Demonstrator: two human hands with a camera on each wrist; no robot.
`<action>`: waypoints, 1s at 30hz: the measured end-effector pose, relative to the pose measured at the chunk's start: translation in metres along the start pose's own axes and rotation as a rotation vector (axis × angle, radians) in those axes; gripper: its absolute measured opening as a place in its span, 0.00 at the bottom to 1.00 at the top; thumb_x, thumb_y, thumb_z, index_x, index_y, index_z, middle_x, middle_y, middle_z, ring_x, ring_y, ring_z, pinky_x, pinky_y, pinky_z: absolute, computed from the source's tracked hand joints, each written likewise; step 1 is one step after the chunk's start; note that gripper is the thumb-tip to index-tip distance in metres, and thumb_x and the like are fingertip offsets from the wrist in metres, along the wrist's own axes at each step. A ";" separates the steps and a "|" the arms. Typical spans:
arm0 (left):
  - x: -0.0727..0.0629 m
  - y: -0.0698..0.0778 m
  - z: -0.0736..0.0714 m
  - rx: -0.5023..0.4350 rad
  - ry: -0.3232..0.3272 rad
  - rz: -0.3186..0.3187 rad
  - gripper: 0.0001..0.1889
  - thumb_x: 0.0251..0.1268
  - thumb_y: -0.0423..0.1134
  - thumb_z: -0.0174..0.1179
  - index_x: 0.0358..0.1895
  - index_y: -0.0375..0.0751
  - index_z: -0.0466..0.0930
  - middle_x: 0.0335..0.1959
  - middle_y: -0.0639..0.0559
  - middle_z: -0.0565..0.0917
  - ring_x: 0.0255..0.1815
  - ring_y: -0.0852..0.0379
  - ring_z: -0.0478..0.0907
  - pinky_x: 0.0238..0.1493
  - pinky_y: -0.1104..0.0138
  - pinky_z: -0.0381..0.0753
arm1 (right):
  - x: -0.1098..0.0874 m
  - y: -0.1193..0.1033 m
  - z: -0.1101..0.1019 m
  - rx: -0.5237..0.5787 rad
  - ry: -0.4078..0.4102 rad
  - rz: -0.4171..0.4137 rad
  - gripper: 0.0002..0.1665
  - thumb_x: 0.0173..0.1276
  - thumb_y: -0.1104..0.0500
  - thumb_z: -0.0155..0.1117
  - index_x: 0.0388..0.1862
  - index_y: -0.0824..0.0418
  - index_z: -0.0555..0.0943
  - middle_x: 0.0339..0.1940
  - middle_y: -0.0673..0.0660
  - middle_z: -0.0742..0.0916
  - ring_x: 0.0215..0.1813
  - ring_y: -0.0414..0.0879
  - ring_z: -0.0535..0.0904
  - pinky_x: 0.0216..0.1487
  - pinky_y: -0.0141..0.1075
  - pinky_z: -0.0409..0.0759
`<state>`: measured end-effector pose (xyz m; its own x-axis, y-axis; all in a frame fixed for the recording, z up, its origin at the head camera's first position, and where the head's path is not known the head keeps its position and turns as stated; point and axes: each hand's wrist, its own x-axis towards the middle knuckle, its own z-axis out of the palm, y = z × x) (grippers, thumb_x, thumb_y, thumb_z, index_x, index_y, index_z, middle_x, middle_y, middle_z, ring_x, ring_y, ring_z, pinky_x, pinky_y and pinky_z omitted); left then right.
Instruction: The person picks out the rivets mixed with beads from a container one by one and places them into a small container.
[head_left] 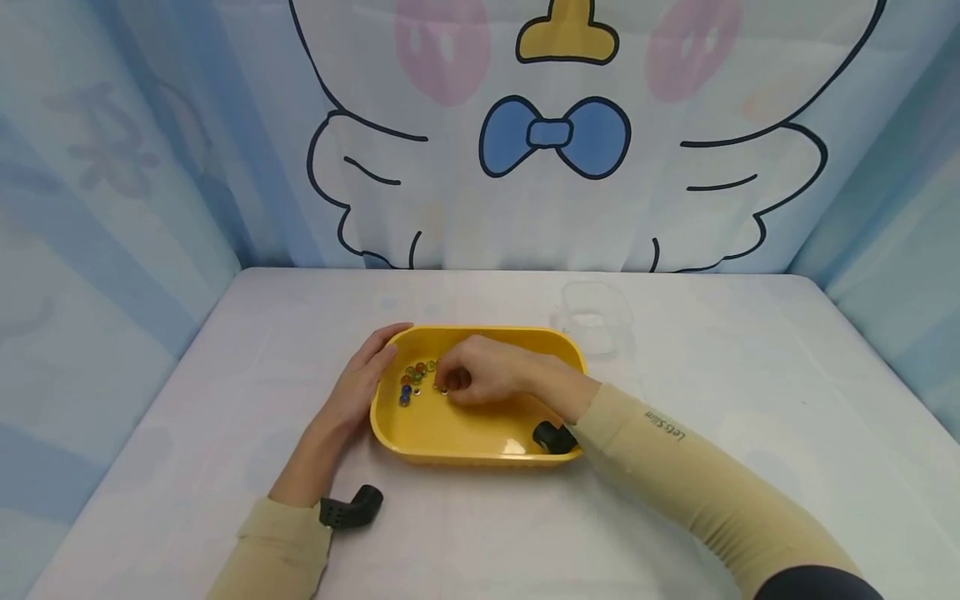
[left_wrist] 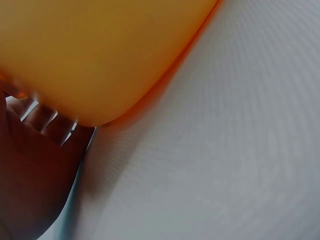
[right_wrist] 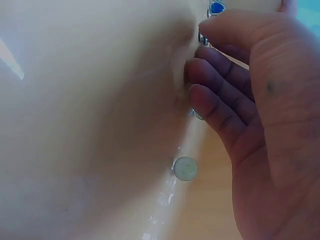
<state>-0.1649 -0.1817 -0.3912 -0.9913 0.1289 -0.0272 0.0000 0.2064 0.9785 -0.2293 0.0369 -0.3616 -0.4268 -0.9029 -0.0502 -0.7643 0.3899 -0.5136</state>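
A shallow yellow tray (head_left: 465,429) with rounded corners lies on the table. Several small glass marbles (head_left: 406,390), blue, orange and yellowish, are clustered at its left side. My left hand (head_left: 352,396) holds the tray's left end, thumb at the rim and fingers along the outer wall; the left wrist view has these fingers (left_wrist: 42,117) beside the tray's wall. Inside the tray, my right hand (head_left: 483,371) has its fingers curled beside the cluster. A shiny marble (right_wrist: 202,39) shows between its thumb and index finger, mostly hidden. Another pale marble (right_wrist: 185,169) lies below that hand.
A clear plastic container (head_left: 596,321) stands just behind the tray's right corner. The white-covered table (head_left: 750,375) meets a printed curtain (head_left: 555,217) at the back. A black wrist camera (head_left: 553,437) hangs over the tray's front right corner.
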 end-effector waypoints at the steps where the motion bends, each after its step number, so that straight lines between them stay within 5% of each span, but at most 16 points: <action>1: 0.000 0.000 0.000 0.000 0.000 -0.002 0.23 0.84 0.45 0.37 0.76 0.51 0.63 0.74 0.51 0.66 0.74 0.50 0.60 0.77 0.53 0.51 | 0.000 0.000 0.000 -0.006 -0.009 0.002 0.08 0.67 0.63 0.68 0.44 0.59 0.86 0.34 0.47 0.84 0.36 0.38 0.77 0.40 0.29 0.78; 14: 0.000 -0.001 0.000 0.012 0.002 0.007 0.23 0.84 0.44 0.37 0.76 0.50 0.62 0.74 0.50 0.66 0.75 0.50 0.59 0.78 0.52 0.49 | 0.001 -0.003 -0.002 -0.071 -0.056 0.020 0.06 0.68 0.62 0.69 0.43 0.58 0.87 0.39 0.46 0.86 0.39 0.38 0.77 0.45 0.27 0.78; 30: -0.001 -0.001 0.001 0.021 0.006 0.006 0.23 0.84 0.45 0.38 0.76 0.51 0.62 0.74 0.50 0.66 0.75 0.50 0.59 0.77 0.53 0.50 | -0.004 -0.004 -0.004 -0.086 -0.018 0.020 0.05 0.63 0.65 0.67 0.36 0.57 0.84 0.32 0.46 0.83 0.34 0.39 0.76 0.37 0.29 0.77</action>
<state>-0.1638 -0.1807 -0.3923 -0.9920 0.1242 -0.0202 0.0084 0.2258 0.9741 -0.2262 0.0395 -0.3561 -0.4343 -0.8976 -0.0752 -0.7947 0.4212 -0.4371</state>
